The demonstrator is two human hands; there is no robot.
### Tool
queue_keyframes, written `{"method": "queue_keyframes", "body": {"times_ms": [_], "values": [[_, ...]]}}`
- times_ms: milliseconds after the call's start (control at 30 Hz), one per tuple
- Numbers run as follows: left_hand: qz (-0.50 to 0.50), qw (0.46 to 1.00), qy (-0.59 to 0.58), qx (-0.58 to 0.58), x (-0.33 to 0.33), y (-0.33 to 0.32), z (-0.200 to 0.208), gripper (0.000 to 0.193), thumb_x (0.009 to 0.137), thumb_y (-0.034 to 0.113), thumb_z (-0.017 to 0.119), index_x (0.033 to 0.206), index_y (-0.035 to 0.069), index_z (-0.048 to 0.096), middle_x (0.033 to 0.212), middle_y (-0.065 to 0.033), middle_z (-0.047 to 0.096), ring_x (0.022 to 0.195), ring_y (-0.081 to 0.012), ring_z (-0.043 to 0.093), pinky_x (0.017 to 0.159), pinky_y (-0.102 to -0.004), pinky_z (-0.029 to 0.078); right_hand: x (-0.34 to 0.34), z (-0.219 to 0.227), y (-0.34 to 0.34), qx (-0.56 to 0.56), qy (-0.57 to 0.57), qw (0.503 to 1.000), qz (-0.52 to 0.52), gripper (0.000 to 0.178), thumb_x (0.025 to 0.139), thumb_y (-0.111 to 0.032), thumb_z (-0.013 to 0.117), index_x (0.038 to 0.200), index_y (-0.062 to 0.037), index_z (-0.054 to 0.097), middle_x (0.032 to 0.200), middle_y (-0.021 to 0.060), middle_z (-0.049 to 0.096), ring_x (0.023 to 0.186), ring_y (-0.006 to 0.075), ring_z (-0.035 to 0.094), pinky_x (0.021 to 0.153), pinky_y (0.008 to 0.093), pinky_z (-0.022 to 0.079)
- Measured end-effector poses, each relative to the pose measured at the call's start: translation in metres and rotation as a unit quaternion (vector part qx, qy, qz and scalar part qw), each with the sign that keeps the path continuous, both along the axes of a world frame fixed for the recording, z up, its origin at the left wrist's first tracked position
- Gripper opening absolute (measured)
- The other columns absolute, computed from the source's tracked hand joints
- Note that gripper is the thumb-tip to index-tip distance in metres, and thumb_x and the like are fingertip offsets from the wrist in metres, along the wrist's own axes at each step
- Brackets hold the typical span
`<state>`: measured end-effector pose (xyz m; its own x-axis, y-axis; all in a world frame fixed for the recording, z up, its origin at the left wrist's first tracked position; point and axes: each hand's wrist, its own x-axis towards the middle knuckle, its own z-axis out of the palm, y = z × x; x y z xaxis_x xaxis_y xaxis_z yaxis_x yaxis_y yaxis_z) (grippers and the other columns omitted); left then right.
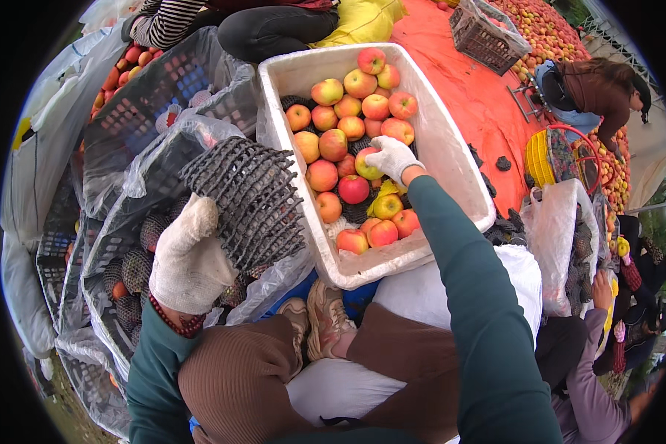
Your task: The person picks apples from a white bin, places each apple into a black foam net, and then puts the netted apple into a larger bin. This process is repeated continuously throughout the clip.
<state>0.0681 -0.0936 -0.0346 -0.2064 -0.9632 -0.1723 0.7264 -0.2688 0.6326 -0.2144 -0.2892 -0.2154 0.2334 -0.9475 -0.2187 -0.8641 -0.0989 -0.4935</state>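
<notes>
My left hand (190,259), in a white knit glove, is closed around a black foam net sleeve (246,201), which spreads wide above the fingers. Below it, a plastic-lined crate holds apples in black nets (138,269). Over the white tub (362,277), my right hand (394,158), also gloved, has its fingers closed on a yellow-green and red apple (365,167). Bare red and yellow apples (334,145) fill much of the tub. A yellow crumpled piece (386,203) lies among them, and some black netting shows underneath.
More plastic-lined crates (163,111) stand at the left. An orange-red sheet (459,96) covers the ground beyond the tub, with a dark crate (487,37) on it and a large apple heap (551,37) behind. Other people (599,96) work at the right and far side.
</notes>
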Motion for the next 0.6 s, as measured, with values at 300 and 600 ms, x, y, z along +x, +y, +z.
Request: {"method": "queue_keyframes", "body": {"times_ms": [300, 600], "values": [[0.039, 0.999, 0.004, 0.038, 0.005, -0.032, -0.038, 0.039, 0.089, 0.022, 0.050, 0.117, -0.005, 0.051, 0.115, -0.0198, 0.058, 0.106, -0.0312, 0.057, 0.093, -0.0431, 0.045, 0.007, -0.025, -0.019, 0.071, 0.135, 0.980, 0.125, 0.054, 0.066, -0.036, 0.062, 0.111, -0.0067, 0.057, 0.109, 0.0199, 0.059, 0.103, 0.0331, 0.057, 0.091, 0.0383, 0.045], [-0.010, 0.761, -0.608, -0.225, -0.011, -0.011, 0.010, 0.058, 0.072, 0.028, 0.068, 0.118, -0.002, 0.048, 0.105, -0.0175, 0.060, 0.093, -0.0273, 0.060, 0.083, -0.0359, 0.047, 0.005, 0.104, 0.086, 0.289, -0.679, 0.673, -0.059, 0.049, 0.085, -0.024, 0.059, 0.126, -0.0007, 0.043, 0.119, 0.0105, 0.053, 0.106, 0.0229, 0.055, 0.092, 0.0360, 0.046]]}}
